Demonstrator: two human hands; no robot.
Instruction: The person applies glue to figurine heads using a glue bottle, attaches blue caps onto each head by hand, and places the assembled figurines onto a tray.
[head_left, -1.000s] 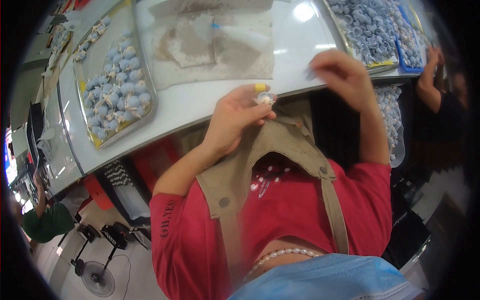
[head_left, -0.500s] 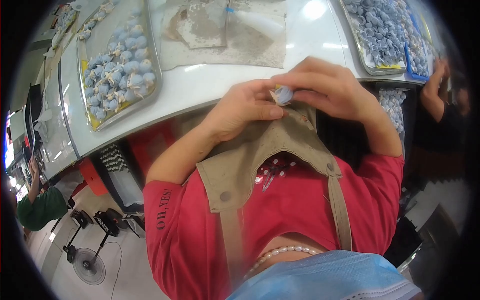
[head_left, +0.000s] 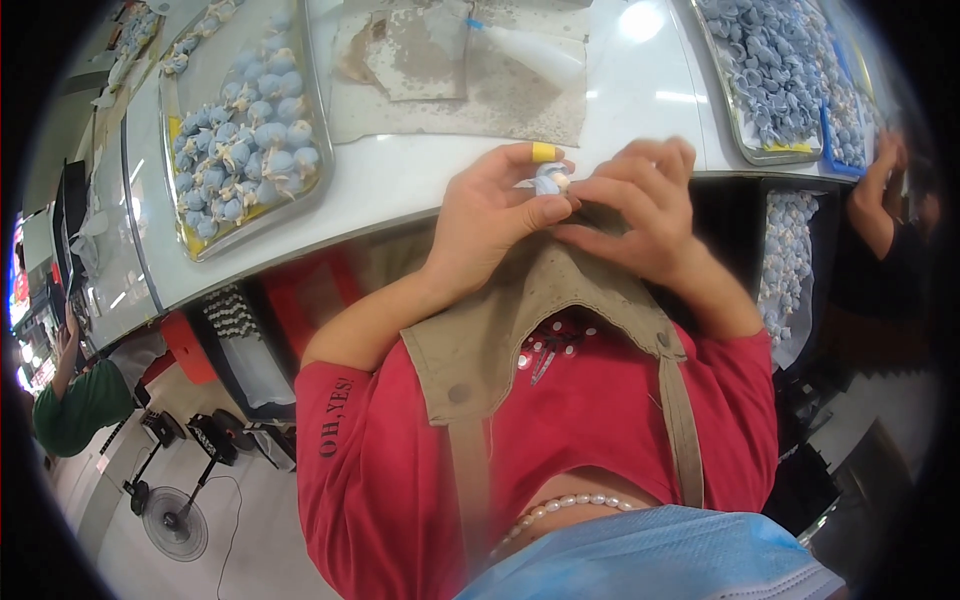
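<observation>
Just above the table's near edge, a small blue-grey piece with a cream-coloured part (head_left: 551, 180) is between my two hands; its exact kind is too small to make out. My left hand (head_left: 490, 205) is closed on it, thumb below and index finger above, with yellow tape (head_left: 543, 152) round the index finger. From the other side my right hand (head_left: 640, 205) touches the cream part with its thumb and index finger close together, the other fingers raised and curled. Fingertips cover some of the piece.
A clear tray (head_left: 205, 85) with many blue-and-cream pieces stands at left. A worn board (head_left: 400, 120) bears a white bottle with a blue tip (head_left: 525, 52). At right are a tray of blue-grey cups (head_left: 765, 85), an open drawer of pieces (head_left: 787, 255) and another person's arm (head_left: 872, 205).
My right hand has turned, its outer fingers lifting, and its elbow has moved inward. The piece has turned, showing its cream part toward my right fingers. The taped left index finger now shows.
</observation>
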